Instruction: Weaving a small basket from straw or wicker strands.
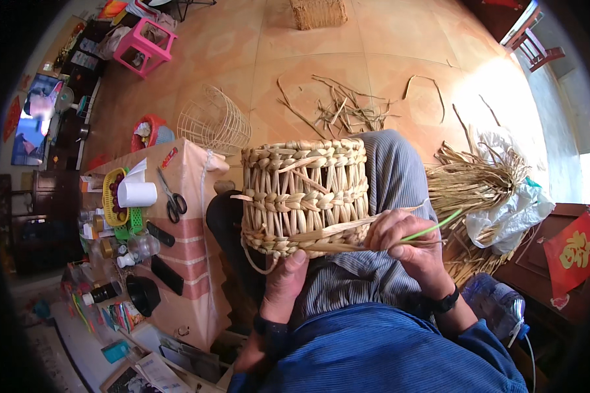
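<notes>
A woven basket of pale dried plant strands rests on my lap, with braided bands and open gaps in its side. My left hand grips its near lower rim, the thumb on the outside and the other fingers hidden. A loose strand loops down beside that thumb. To the right of the basket, my right hand is closed in a pinch on the dried strands that run along the basket's near edge. A thin green strand sticks out from between those fingers.
On the left, a covered table holds scissors, a paper roll, a yellow basket and two remotes. Bundled dried stalks lie at the right beside a plastic bag. A wire frame, loose stalks and a pink stool stand farther off.
</notes>
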`<state>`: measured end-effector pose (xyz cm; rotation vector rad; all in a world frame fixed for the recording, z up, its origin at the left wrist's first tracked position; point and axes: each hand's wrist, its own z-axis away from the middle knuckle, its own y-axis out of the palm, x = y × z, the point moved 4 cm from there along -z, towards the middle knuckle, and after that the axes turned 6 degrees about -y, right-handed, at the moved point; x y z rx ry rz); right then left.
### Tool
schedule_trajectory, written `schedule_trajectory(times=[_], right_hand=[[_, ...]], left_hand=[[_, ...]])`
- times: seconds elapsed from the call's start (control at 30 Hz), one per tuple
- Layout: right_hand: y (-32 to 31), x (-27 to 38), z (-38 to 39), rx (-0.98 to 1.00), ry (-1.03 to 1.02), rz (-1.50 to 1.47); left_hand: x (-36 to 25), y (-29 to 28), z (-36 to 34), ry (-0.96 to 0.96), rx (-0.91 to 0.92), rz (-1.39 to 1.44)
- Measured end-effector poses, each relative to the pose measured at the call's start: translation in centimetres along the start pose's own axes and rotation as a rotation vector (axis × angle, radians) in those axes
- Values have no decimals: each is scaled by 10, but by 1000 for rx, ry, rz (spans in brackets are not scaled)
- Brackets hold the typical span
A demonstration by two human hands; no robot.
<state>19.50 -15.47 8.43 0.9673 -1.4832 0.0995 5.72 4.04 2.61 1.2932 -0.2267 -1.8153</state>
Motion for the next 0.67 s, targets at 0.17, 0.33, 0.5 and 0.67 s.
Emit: schedule_trajectory(times=[0.17,0.33,0.5,0.67], right_hand=[[5,19,7,101,54,76],[8,19,22,60,199,-113],[9,3,22,13,422,-98],[-25,-28,25,-56,316,253]], left_hand=[[20,-25,9,-88,-38,35],[20,-15,9,-73,27,165],[17,-6,5,-45,57,118],[20,0,6,-41,136,-21]])
